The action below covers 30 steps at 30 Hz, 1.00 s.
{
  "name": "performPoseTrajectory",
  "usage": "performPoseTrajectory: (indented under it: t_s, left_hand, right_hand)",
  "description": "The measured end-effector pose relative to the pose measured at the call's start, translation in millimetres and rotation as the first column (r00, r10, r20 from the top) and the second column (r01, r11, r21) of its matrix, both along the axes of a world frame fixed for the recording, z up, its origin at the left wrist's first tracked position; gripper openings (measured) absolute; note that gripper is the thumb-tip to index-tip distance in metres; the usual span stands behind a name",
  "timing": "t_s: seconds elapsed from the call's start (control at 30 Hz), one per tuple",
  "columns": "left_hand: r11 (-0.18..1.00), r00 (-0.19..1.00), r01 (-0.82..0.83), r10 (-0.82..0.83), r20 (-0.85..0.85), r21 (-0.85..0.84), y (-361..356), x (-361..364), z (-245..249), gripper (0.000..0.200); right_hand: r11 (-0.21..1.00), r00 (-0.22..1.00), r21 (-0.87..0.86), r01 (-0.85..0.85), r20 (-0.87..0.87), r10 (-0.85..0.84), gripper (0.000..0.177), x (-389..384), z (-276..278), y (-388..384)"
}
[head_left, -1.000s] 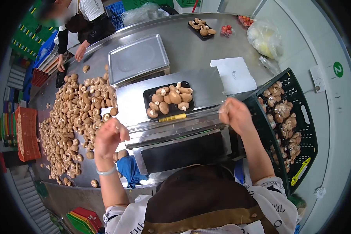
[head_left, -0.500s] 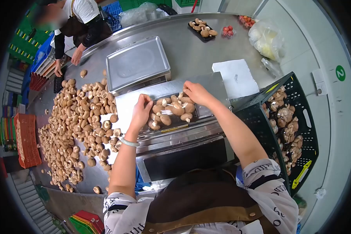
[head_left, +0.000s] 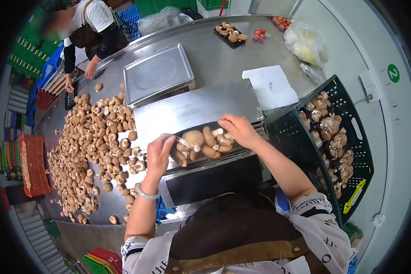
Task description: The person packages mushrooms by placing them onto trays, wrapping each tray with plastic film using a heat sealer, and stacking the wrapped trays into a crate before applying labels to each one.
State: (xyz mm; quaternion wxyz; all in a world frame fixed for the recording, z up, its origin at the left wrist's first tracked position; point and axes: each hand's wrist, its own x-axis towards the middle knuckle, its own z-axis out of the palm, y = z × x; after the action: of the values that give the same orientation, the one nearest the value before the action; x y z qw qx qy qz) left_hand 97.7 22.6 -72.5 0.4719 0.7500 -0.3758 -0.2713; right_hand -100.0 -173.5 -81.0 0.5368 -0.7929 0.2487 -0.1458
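A dark tray of brown mushrooms (head_left: 210, 142), with shiny clear cling film (head_left: 185, 142) over it, lies between my two hands above the front of a metal wrapping station (head_left: 201, 107). At the tray's left end my left hand (head_left: 159, 154) is closed, with the film pulled into glinting folds by its fingertips. My right hand (head_left: 240, 130) is closed at the tray's far right corner, thumb and fingers together on its edge. What exactly the right fingertips pinch, film or tray rim, is hard to see.
Loose mushrooms (head_left: 84, 150) heap on the left. A flat metal scale (head_left: 157, 73) stands behind the station. To the right is a dark green crate (head_left: 358, 155) of packed mushrooms. White paper (head_left: 271, 89) and another mushroom tray (head_left: 230, 35) lie farther back. A co-worker's hand (head_left: 92, 67) shows at upper left.
Both hands and the mushroom tray have come nearer to my body, off the flat metal top to its front edge. The film now bunches more at the left end.
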Motion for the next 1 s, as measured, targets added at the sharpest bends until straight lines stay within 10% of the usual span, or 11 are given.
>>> performPoseTrajectory:
  t_s: [0.17,0.33,0.53,0.6,0.8,1.0]
  left_hand:
    - [0.995,0.899,-0.062,0.087,-0.428,0.072,36.1,-35.5,58.7,0.026]
    - [0.965,0.839,0.017,0.129,-0.529,0.262,70.8,-79.4,16.0,0.032]
    - [0.921,0.998,-0.037,0.012,0.069,0.388,75.7,-95.2,-94.1,0.042]
    - [0.895,0.940,-0.123,-0.033,0.338,0.429,77.0,-101.0,-93.4,0.044]
    - [0.963,0.971,-0.221,0.232,-0.056,0.155,111.0,-98.0,-122.4,0.014]
    - [0.981,0.969,-0.192,0.186,-0.160,-0.019,107.3,-111.2,-138.9,0.009]
  right_hand:
    - [0.987,0.997,0.148,-0.062,-0.030,0.067,0.032,-29.2,56.1,24.6]
    - [0.822,0.980,0.568,0.021,-0.176,0.097,0.039,-77.1,3.9,62.9]
    - [0.998,0.937,0.022,0.065,-0.345,-0.053,0.051,-100.4,-103.2,81.0]
    - [0.972,0.893,0.144,0.183,-0.437,-0.103,0.047,-107.9,-111.1,78.0]
    - [0.828,0.942,0.451,0.335,-0.136,-0.307,0.024,-132.5,-114.4,100.4]
    - [0.918,0.963,0.293,0.266,-0.119,-0.241,0.026,-122.9,-110.4,93.1]
